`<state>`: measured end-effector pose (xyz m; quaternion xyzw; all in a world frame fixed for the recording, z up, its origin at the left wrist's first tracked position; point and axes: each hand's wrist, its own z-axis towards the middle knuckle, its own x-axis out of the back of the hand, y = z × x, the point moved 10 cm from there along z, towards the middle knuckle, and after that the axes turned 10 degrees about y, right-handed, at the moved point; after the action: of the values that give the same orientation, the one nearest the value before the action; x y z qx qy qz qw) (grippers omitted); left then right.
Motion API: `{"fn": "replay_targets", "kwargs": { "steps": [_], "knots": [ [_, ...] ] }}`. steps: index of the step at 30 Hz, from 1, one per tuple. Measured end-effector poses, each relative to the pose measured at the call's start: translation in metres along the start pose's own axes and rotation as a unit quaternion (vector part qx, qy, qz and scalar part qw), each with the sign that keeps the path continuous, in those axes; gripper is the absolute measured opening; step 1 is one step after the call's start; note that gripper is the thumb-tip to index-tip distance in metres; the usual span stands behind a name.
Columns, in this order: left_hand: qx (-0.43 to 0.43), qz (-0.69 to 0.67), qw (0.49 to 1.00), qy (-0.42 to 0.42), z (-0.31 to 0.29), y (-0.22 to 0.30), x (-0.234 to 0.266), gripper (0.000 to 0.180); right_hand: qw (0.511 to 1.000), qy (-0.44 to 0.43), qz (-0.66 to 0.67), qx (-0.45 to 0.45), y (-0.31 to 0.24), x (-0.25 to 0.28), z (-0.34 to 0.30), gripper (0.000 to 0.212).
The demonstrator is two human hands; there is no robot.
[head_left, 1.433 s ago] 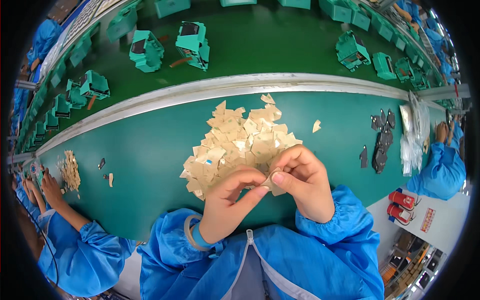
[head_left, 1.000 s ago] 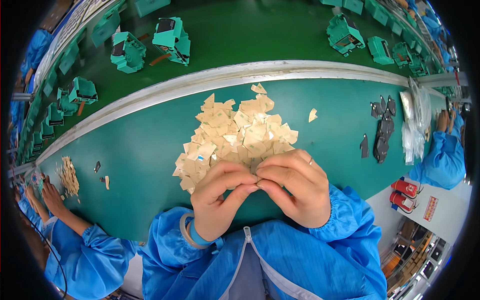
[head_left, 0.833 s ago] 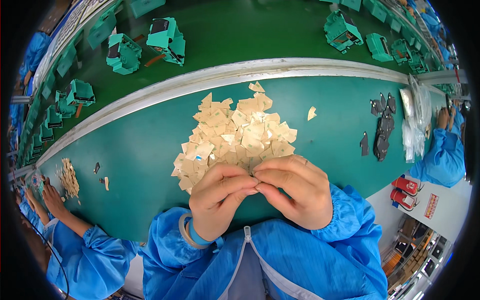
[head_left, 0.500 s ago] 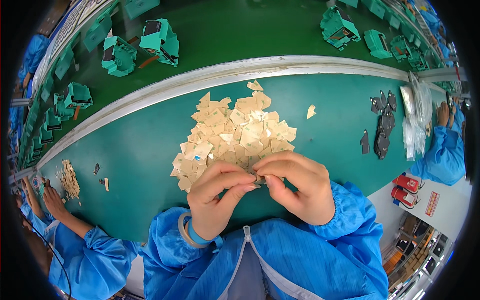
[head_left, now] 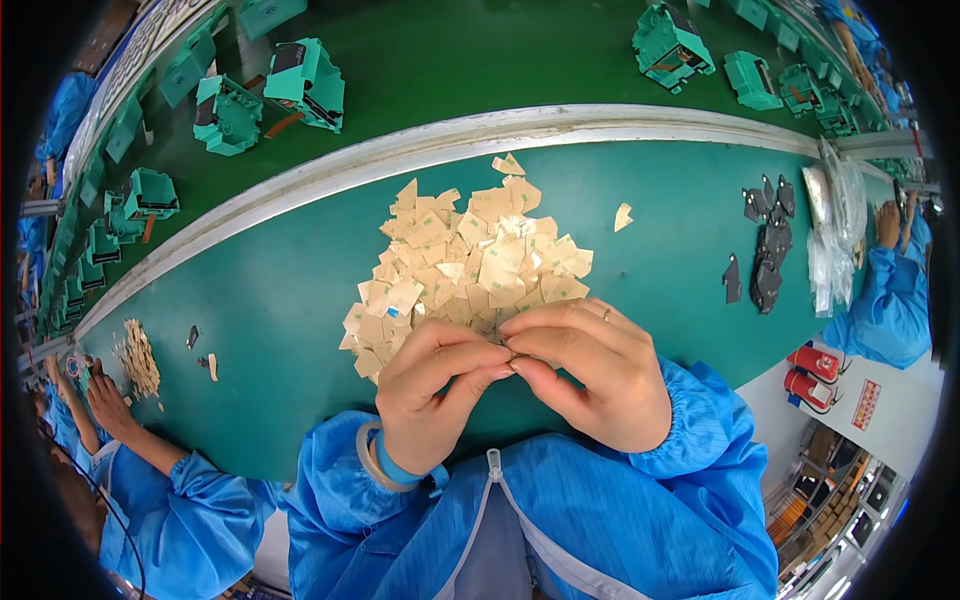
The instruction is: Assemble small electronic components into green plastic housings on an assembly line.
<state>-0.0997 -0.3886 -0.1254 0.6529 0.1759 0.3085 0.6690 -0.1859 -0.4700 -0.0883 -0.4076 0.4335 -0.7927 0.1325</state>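
Pinching one small tan piece [head_left: 510, 352] between the fingertips of our left hand [head_left: 430, 395] and right hand [head_left: 590, 385], both grips closed on it, we hold it just before the tan pile [head_left: 470, 265] on the green surface [head_left: 270, 300].

paper pile [head_left: 470, 265] behind hands, maybe touching

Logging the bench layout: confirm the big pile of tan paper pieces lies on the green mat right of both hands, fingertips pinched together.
Not right of them. In the head view the pile of tan paper pieces lies on the green mat just beyond the left hand and right hand, whose fingertips do meet.
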Motion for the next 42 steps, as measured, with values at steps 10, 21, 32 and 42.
{"fn": "replay_targets", "kwargs": {
  "steps": [10, 21, 32, 42],
  "knots": [
    [-0.044, 0.011, 0.999, 0.005, -0.001, 0.003, 0.001, 0.015, 0.997, -0.013, 0.034, -0.064, 0.011, -0.003, 0.0, 0.014],
    [0.117, -0.157, 0.98, 0.042, -0.001, -0.025, 0.009, 0.011, 0.981, 0.026, 0.111, -0.16, 0.034, 0.013, 0.002, 0.023],
    [0.138, -0.17, 0.975, 0.043, -0.003, -0.03, 0.007, 0.01, 0.971, 0.064, 0.177, -0.149, 0.036, 0.023, 0.007, 0.01],
    [0.118, -0.15, 0.981, 0.03, -0.002, -0.026, 0.0, 0.003, 0.976, 0.123, 0.058, -0.171, 0.049, 0.038, 0.006, 0.012]
  ]
}}
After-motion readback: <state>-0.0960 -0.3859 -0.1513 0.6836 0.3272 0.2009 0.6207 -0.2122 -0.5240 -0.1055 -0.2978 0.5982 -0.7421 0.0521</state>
